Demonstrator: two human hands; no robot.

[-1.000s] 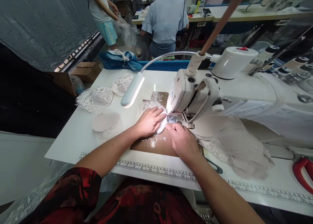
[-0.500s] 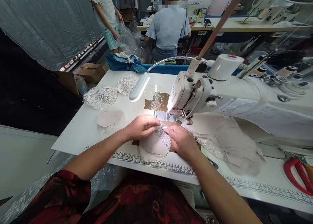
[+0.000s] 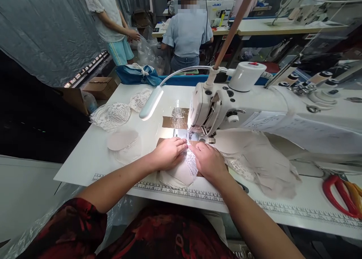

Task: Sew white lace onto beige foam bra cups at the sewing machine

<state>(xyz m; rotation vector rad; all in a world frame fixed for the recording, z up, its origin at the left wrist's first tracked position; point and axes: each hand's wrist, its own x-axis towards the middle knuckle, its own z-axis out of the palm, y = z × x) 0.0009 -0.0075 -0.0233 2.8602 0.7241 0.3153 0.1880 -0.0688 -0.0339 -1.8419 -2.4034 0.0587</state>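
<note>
Holding a lace-edged piece (image 3: 181, 174) between them, the left hand (image 3: 169, 153) and the right hand (image 3: 207, 159) have their fingers bent and nearly closed at its upper edge, just before the needle of the sewing machine (image 3: 200, 108). Close beside the right hand, a fabric pile (image 3: 263, 161) takes much room. The lamp (image 3: 151, 104) leans over the white table (image 3: 90, 157); lace cups (image 3: 110, 116) lie at left, red-handled scissors (image 3: 338, 195) at far right
</note>
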